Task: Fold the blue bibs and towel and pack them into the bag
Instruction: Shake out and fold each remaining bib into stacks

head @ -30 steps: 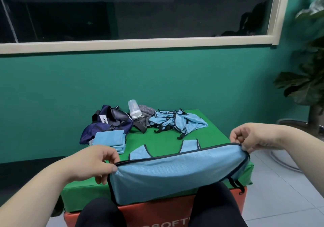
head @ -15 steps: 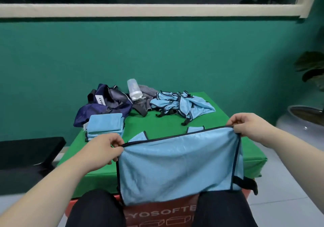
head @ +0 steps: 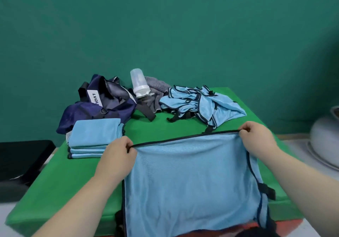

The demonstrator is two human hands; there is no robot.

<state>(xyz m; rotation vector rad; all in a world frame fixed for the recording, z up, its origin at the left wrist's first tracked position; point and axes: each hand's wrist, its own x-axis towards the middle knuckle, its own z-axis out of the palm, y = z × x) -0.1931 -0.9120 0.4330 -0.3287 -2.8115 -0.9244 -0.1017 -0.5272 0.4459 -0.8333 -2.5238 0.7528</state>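
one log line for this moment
left hand: pinches bib top hem | right hand: pinches same hem | bib: draped over green pad | folded stack: by navy bag | unfolded pile: far right

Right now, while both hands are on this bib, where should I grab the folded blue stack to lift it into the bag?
Probably by its near edge, coming from the front. The folded blue stack lies flat with its layered edges facing you, and the navy bag crowds its far side. Pinch all the layers together, thumb on top and fingers underneath, so none slides off.
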